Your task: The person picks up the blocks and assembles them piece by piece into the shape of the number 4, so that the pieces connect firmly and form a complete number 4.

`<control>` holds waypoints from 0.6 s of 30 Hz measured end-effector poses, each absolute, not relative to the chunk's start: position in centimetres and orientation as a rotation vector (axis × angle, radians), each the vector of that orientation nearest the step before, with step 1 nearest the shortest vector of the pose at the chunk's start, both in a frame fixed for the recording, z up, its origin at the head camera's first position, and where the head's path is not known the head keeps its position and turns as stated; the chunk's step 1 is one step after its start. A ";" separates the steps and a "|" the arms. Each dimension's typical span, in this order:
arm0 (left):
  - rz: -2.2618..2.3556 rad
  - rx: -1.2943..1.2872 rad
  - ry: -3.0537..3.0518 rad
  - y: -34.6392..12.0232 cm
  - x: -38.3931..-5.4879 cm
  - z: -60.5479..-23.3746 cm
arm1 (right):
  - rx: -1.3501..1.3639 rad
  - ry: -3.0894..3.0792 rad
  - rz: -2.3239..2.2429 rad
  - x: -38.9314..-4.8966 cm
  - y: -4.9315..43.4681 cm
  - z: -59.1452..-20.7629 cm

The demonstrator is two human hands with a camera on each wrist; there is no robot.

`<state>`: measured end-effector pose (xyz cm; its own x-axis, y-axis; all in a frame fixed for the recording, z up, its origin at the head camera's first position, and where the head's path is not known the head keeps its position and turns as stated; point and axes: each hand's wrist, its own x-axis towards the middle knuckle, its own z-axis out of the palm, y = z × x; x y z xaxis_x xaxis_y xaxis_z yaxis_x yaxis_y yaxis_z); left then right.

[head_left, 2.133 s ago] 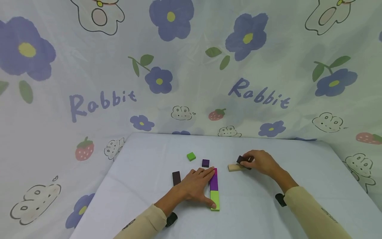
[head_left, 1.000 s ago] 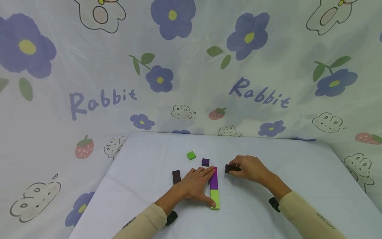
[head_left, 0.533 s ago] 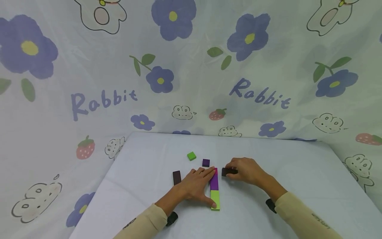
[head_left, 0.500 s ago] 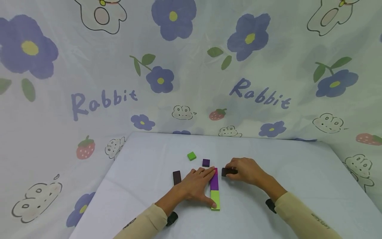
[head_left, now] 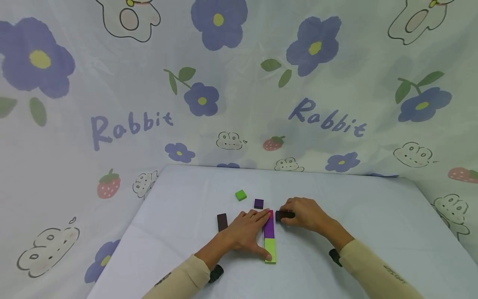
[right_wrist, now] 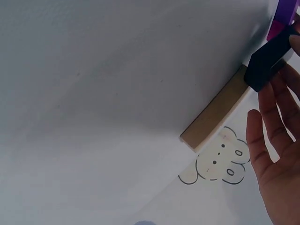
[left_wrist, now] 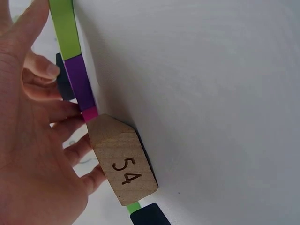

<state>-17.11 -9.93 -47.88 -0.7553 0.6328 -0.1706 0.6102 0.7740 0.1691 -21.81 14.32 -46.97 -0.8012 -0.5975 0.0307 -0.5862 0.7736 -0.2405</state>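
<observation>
My left hand [head_left: 244, 232] lies spread along a straight row of blocks. Its thumb rests on the lime green block [head_left: 270, 249], and its fingertips reach the magenta end [head_left: 271, 214]; a purple block [head_left: 269, 228] sits between. A wooden block marked 54 [left_wrist: 124, 159] shows beside the left fingers in the left wrist view; that hand hides it in the head view. My right hand [head_left: 308, 214] pinches a dark block [head_left: 280, 216] close to the right of the magenta end. A pale wooden block [right_wrist: 215, 110] lies near the right hand in the right wrist view.
Beyond the row sit a green square block [head_left: 240, 195] and a dark purple cube [head_left: 259, 203]. A dark brown block [head_left: 222, 222] lies left of the left hand. White cloth covers the table [head_left: 186, 187], and a flower-print sheet [head_left: 239, 104] hangs behind.
My right hand has carried the dark block left and slightly nearer, from over the pale wooden block to beside the magenta end. My left hand has stayed on the row.
</observation>
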 end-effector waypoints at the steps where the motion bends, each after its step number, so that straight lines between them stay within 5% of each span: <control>1: 0.148 0.977 2.753 -9.9 -17.1 -47.9 | -0.976 2.914 -0.370 -21.9 14.3 -47.0; 18: 0.157 0.996 2.762 -10.0 -17.1 -48.1 | -1.013 2.931 -0.364 -22.3 14.0 -47.6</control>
<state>-17.13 -10.03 -48.11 -0.7525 0.6408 -0.1519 0.6195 0.7670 0.1669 -22.29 13.99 -47.58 -0.7894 -0.6112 0.0578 -0.6067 0.7623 -0.2252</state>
